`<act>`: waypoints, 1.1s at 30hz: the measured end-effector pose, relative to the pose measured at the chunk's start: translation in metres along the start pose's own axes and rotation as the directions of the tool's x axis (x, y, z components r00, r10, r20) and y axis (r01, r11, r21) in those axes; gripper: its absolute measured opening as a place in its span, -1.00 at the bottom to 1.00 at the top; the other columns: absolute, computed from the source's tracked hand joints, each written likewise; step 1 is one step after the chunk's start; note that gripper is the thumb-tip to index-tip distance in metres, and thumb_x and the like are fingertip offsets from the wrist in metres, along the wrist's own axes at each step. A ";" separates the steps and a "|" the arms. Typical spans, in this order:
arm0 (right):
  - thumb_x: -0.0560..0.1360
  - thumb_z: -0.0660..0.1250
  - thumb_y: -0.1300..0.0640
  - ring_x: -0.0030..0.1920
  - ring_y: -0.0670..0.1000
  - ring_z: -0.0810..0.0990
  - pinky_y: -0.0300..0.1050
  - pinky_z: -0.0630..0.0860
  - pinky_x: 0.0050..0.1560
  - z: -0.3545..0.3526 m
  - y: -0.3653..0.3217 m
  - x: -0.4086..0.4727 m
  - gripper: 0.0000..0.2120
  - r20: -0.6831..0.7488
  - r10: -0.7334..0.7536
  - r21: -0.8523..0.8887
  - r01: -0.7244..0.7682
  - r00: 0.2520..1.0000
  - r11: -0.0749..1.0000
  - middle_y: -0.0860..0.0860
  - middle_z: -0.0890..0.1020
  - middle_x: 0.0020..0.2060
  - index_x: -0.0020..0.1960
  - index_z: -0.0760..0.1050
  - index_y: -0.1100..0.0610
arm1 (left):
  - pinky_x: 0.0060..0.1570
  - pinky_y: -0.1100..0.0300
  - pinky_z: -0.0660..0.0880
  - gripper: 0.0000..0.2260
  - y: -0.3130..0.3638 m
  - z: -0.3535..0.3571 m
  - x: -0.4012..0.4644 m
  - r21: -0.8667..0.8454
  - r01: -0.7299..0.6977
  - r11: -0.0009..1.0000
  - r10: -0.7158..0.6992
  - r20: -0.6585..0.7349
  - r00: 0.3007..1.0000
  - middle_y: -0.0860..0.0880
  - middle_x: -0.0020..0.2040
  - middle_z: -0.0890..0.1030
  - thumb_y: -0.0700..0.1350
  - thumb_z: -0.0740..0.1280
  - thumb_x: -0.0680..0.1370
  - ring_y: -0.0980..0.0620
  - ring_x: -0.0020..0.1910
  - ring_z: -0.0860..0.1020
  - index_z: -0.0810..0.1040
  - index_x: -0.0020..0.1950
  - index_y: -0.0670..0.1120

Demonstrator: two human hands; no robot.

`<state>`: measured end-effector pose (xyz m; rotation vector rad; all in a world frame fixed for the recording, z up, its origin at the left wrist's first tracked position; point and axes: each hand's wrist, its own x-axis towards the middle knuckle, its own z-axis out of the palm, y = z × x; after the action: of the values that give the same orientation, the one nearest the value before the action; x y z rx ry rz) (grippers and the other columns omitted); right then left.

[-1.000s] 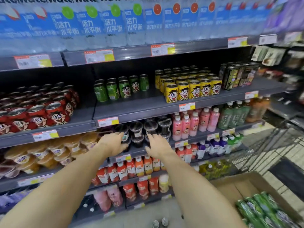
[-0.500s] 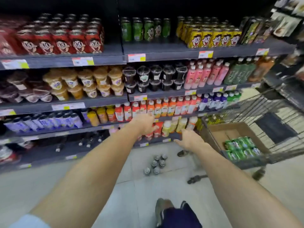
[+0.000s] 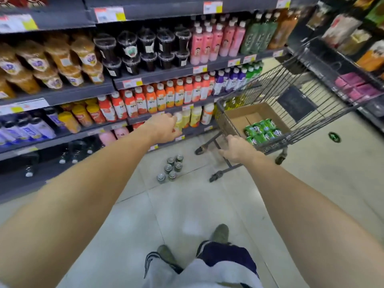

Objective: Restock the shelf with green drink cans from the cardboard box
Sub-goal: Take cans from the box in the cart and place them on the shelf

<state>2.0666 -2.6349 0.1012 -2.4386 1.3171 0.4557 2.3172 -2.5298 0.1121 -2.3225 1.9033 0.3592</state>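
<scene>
nearest are the person's own legs and shoes (image 3: 220, 233) on the pale tiled floor (image 3: 207, 204), both bare arms stretched forward. further out on the floor, just before the bottom shelf, stands a small cluster of dark-topped cans (image 3: 170, 167), colour hard to tell from above. the right hand (image 3: 235, 149) hovers by the near corner of the wire trolley (image 3: 291, 96), fingers relaxed and spread, holding nothing; whether it touches the frame i cannot tell. the left hand (image 3: 165, 127) reaches toward the lower shelves, fingers loosely curled, and it seems empty, though its far side is hidden. inside the trolley sits the cardboard box (image 3: 239, 118), open, with the green drink cans (image 3: 262, 130) lying on their sides in its near right corner; much of the box floor shows bare, so i judge a good share is already out, yet a batch is left to shelve. the shelf for green cans is not in view here, so neither hand has a can and the next pickup is not yet begun. beyond, the shelving (image 3: 166, 71) carries orange and red juice bottles (image 3: 158, 98) whose labels read "nfc", with pink bottles (image 3: 216, 42) and dark lidded cups (image 3: 145, 48) above; the price tags (image 3: 109, 14) are too blurred to read.
</scene>
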 end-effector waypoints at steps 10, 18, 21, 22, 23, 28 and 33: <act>0.53 0.32 -0.18 0.21 0.23 0.49 0.05 0.47 0.08 -0.029 0.139 -0.003 -0.48 -0.040 0.099 0.046 -0.097 0.994 0.994 0.20 0.50 0.18 0.25 0.41 0.23 | -0.14 0.06 0.46 -0.57 0.147 -0.017 0.085 0.145 -0.173 0.974 0.166 0.060 0.984 -0.16 0.18 0.53 0.16 0.16 0.62 -0.17 0.07 0.54 0.45 0.25 -0.17; 0.56 0.30 -0.17 0.35 0.23 0.42 0.07 0.38 0.28 -0.038 0.281 0.012 -0.39 -0.064 0.227 0.119 -0.218 0.972 0.969 0.22 0.44 0.32 0.39 0.33 0.25 | 0.02 -0.03 0.54 -0.51 0.267 -0.018 0.169 0.191 -0.209 0.959 0.186 0.130 0.974 -0.14 0.27 0.47 0.18 0.13 0.63 -0.14 0.17 0.51 0.38 0.38 -0.15; 0.54 0.31 -0.15 0.34 0.22 0.44 0.05 0.40 0.27 -0.041 0.322 0.019 -0.42 -0.075 0.239 0.166 -0.225 0.968 0.960 0.22 0.47 0.30 0.38 0.36 0.25 | 0.09 -0.04 0.52 -0.49 0.306 -0.016 0.200 0.213 -0.228 0.950 0.207 0.114 0.972 -0.15 0.31 0.45 0.17 0.14 0.62 -0.16 0.24 0.48 0.36 0.40 -0.17; 0.54 0.31 -0.14 0.33 0.22 0.44 0.05 0.40 0.26 -0.043 0.333 0.021 -0.42 -0.069 0.241 0.182 -0.225 0.968 0.957 0.22 0.48 0.29 0.37 0.36 0.25 | 0.12 -0.06 0.51 -0.49 0.317 -0.019 0.209 0.219 -0.231 0.948 0.209 0.118 0.971 -0.16 0.33 0.44 0.17 0.14 0.62 -0.16 0.26 0.47 0.35 0.42 -0.17; 0.55 0.30 -0.14 0.33 0.22 0.44 0.04 0.40 0.26 -0.045 0.343 0.023 -0.42 -0.061 0.242 0.190 -0.227 0.968 0.955 0.23 0.47 0.29 0.37 0.35 0.25 | 0.13 -0.07 0.51 -0.48 0.328 -0.021 0.217 0.217 -0.237 0.947 0.213 0.128 0.969 -0.15 0.34 0.43 0.16 0.14 0.62 -0.16 0.27 0.46 0.33 0.42 -0.17; 0.58 0.28 -0.12 0.32 0.24 0.43 0.05 0.40 0.24 -0.055 0.384 0.050 -0.44 -0.045 0.249 0.212 -0.235 0.967 0.949 0.24 0.45 0.29 0.37 0.35 0.28 | 0.10 -0.03 0.50 -0.54 0.374 -0.031 0.262 0.224 -0.241 0.944 0.211 0.152 0.966 -0.14 0.31 0.44 0.12 0.14 0.63 -0.14 0.24 0.47 0.35 0.39 -0.18; 0.58 0.28 -0.14 0.37 0.22 0.40 0.06 0.40 0.31 -0.063 0.412 0.084 -0.39 -0.013 0.233 0.219 -0.225 0.972 0.949 0.22 0.43 0.35 0.45 0.30 0.24 | 0.11 -0.04 0.51 -0.52 0.402 -0.025 0.319 0.217 -0.274 0.937 0.234 0.196 0.952 -0.15 0.30 0.45 0.14 0.14 0.63 -0.15 0.24 0.47 0.35 0.39 -0.18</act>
<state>1.7700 -2.9369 0.0655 -2.1376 1.5864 0.3030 1.9849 -2.9208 0.0782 -1.8377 2.0393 0.3136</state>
